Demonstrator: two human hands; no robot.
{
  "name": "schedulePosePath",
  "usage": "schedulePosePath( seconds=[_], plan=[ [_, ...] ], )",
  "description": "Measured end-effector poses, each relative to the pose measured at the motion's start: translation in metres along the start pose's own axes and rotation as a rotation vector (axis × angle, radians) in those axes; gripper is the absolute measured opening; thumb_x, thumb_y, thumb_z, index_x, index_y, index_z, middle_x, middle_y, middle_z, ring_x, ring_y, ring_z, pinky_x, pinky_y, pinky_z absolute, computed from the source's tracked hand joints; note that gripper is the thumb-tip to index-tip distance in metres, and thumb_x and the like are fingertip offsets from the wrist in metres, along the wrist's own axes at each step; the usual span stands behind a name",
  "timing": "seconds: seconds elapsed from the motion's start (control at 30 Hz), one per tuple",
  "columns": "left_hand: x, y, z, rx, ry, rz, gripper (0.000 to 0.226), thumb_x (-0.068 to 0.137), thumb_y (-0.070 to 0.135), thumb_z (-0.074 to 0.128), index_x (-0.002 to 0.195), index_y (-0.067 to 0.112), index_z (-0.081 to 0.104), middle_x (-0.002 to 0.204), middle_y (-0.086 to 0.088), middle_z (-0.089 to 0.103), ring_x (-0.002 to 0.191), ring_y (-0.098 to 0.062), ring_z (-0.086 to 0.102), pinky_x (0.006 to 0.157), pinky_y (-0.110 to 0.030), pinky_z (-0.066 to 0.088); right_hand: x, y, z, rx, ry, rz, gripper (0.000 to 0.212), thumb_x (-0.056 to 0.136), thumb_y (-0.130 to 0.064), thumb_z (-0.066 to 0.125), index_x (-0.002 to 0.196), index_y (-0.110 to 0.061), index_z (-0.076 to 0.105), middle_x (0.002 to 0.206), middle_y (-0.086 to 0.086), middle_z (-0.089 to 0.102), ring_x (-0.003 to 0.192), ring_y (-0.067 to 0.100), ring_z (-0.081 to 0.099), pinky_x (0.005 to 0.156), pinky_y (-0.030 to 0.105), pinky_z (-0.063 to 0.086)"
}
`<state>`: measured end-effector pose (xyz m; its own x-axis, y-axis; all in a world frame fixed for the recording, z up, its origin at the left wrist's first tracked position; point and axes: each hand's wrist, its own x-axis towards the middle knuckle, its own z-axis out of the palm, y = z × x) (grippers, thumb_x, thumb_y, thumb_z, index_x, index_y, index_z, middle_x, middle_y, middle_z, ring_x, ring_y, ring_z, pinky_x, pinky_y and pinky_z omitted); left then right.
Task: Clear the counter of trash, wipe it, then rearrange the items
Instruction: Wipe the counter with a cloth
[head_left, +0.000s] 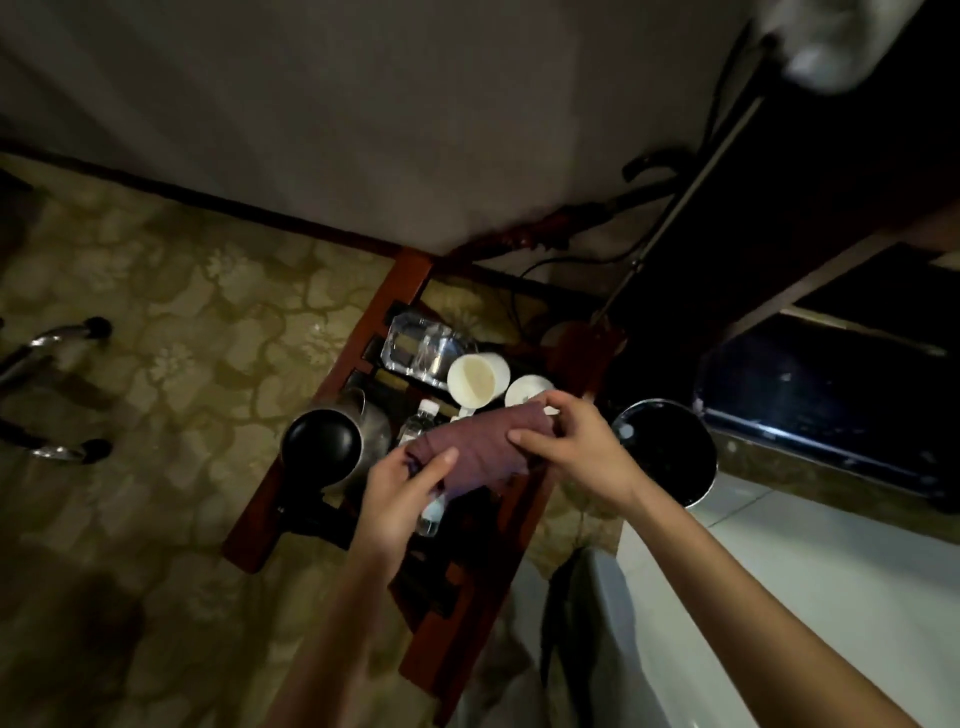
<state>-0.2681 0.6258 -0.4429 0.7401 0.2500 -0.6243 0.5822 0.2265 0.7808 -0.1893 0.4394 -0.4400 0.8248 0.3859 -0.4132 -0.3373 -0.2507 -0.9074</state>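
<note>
Head view, looking steeply down in dim light: both hands are up over the worktop (415, 291), a narrow reddish wooden stand against the wall. Between them stretches a dark purple cloth (478, 447), held off the surface rather than pressed to it. The left hand (402, 488) pinches the near-left end, thumb on top and fingers curled under. The right hand (571, 447) grips the far-right end, fingers wrapped over the edge. So both hands are clamped on the cloth, set apart by its width, forearms reaching in from below and converging.

That two-handed hold looks like folding or bunching the cloth into a pad, which would suit the wiping stage, though that is a judgement.

Under and around the cloth, the items crowd the worktop: a kettle (332, 447) with a black lid on the left, a small water bottle (418, 423) just beside it, a white mug (475, 382) tipped toward the camera, a second white cup (524, 389) behind the right hand, and a clear glass tray (421, 345) at the far end. A dark round bin (670, 452) stands on the floor just right of the stand, handy for trash.
</note>
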Motion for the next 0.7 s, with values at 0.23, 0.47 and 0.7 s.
schedulePosePath(
  seconds=[0.23, 0.47, 0.7],
  plan=[
    [-0.057, 0.146, 0.040, 0.039, -0.179, 0.229, 0.016, 0.083, 0.007, 0.067, 0.098, 0.014, 0.069, 0.092, -0.004, 0.076, 0.086, -0.018, 0.072, 0.071, -0.027, 0.057, -0.067, -0.140, -0.057, 0.136, 0.121, -0.182, 0.024, 0.083, 0.001, 0.068, 0.102, 0.011, 0.056, 0.078, 0.006, 0.068, 0.072, 0.013, 0.068, 0.062, 0.021, 0.056],
    [-0.116, 0.247, 0.094, 0.092, -0.440, 0.431, 0.023, 0.072, 0.012, 0.068, 0.094, 0.008, 0.071, 0.095, -0.011, 0.075, 0.089, -0.021, 0.071, 0.079, -0.030, 0.059, -0.143, -0.222, -0.099, 0.294, 0.300, -0.304, 0.023, 0.083, 0.007, 0.064, 0.104, 0.011, 0.053, 0.080, 0.012, 0.066, 0.070, 0.016, 0.068, 0.056, 0.025, 0.057],
    [-0.164, 0.294, 0.177, 0.213, -0.634, 0.504, 0.021, 0.077, 0.008, 0.067, 0.098, 0.005, 0.070, 0.095, -0.012, 0.074, 0.087, -0.021, 0.070, 0.076, -0.033, 0.057, -0.215, -0.251, -0.166, 0.229, 0.510, -0.416, 0.027, 0.081, 0.001, 0.069, 0.106, -0.003, 0.062, 0.097, 0.009, 0.064, 0.081, 0.010, 0.066, 0.058, 0.029, 0.058]
  ],
)
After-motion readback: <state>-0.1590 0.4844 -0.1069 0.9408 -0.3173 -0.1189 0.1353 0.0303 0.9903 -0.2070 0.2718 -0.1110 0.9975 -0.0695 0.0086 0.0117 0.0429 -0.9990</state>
